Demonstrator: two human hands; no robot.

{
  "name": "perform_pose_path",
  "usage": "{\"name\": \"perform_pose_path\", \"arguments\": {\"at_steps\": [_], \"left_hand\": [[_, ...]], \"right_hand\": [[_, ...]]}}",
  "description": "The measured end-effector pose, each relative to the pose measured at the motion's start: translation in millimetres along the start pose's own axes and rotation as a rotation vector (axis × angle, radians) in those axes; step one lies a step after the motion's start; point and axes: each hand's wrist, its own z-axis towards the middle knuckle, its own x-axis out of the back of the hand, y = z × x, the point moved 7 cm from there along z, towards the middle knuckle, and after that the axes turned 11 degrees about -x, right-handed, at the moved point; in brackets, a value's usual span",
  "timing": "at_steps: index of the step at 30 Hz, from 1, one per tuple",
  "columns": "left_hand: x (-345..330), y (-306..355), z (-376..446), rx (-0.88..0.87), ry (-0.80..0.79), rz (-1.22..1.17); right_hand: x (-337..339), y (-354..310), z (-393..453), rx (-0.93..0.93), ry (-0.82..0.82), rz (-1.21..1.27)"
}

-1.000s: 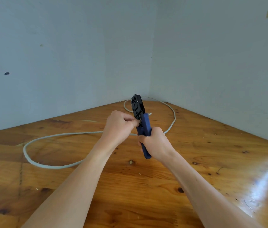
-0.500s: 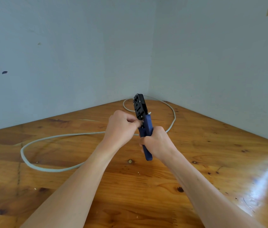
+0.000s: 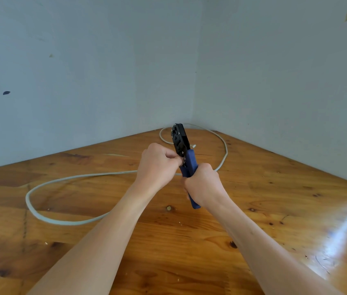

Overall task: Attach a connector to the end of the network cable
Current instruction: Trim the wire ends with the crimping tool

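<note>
Network cable [image 3: 62, 221] loops across our wooden tabletop [image 3: 274, 188] and back to the corner, its free end hidden behind our left hand [image 3: 157, 165], which pinches something small at the side of the crimping tool [image 3: 182, 145]. Our right hand [image 3: 203, 184] wraps the blue handles, tool held upright above the table. We judge the crimp is under way; whether a connector is seated we cannot tell.
</note>
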Motion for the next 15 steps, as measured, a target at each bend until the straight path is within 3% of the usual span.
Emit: {"name": "perform_pose_path", "arguments": {"at_steps": [15], "left_hand": [[-2.7, -5.6, -0.5, 0.055, -0.019, -0.007]], "right_hand": [[-4.8, 3.4, 0.8, -0.081, -0.063, 0.042]]}}
